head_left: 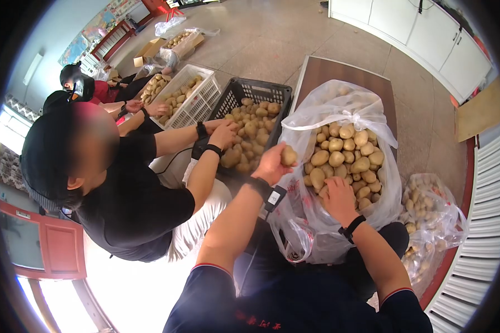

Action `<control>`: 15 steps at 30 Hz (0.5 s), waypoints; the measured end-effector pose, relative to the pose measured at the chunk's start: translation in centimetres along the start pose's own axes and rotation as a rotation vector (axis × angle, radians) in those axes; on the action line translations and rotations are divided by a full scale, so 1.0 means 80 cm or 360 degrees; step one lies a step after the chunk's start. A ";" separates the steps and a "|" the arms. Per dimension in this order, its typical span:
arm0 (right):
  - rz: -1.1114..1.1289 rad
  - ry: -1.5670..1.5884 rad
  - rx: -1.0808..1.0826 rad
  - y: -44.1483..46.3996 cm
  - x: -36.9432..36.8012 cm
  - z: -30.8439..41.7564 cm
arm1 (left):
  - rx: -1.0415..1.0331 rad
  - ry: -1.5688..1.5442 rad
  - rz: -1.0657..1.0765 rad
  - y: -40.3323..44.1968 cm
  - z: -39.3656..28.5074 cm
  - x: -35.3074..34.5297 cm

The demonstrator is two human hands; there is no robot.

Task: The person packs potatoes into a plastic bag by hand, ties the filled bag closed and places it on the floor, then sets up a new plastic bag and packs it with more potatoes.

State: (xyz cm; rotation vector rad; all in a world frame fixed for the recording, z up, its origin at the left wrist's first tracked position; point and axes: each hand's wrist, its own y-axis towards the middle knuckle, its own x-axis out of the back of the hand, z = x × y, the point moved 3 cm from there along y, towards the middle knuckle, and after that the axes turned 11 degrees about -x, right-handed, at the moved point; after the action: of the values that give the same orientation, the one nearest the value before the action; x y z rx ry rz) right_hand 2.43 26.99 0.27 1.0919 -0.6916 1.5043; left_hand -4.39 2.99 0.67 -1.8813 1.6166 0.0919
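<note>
My left hand (273, 166) is closed around a potato (288, 156), held at the left edge of a large clear plastic bag (383, 208). Inside the bag lies a heap of loose potatoes (348, 145). My right hand (340, 198) rests on the near side of this heap, fingers stretched over the potatoes and touching them. Whether anything is under its fingertips is hidden. Just left of my left hand stands a black crate (258, 84) partly filled with potatoes (254, 123).
Beside me on the left, a person (133, 205) reaches into the black crate. Beyond are a white crate (205, 102) of potatoes and another person (97, 89). Bagged potatoes (425, 205) lie on the right near a radiator (478, 238). White cabinets (405, 28) line the back.
</note>
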 end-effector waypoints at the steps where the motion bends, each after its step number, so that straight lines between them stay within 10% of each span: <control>1: -0.0023 -0.0133 0.0027 -0.003 -0.001 -0.001 | 0.0000 -0.0058 -0.0071 0.010 0.000 0.014; 15: 0.0115 -0.0256 0.0145 -0.008 -0.007 -0.027 | -0.0292 -0.0503 -0.0673 0.056 0.005 0.131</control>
State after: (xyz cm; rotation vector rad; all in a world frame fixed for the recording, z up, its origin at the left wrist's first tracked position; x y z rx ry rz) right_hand 2.49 28.78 -1.23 1.2792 -0.7870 1.5332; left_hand -5.82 -5.98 -6.23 -2.1806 1.0080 0.3466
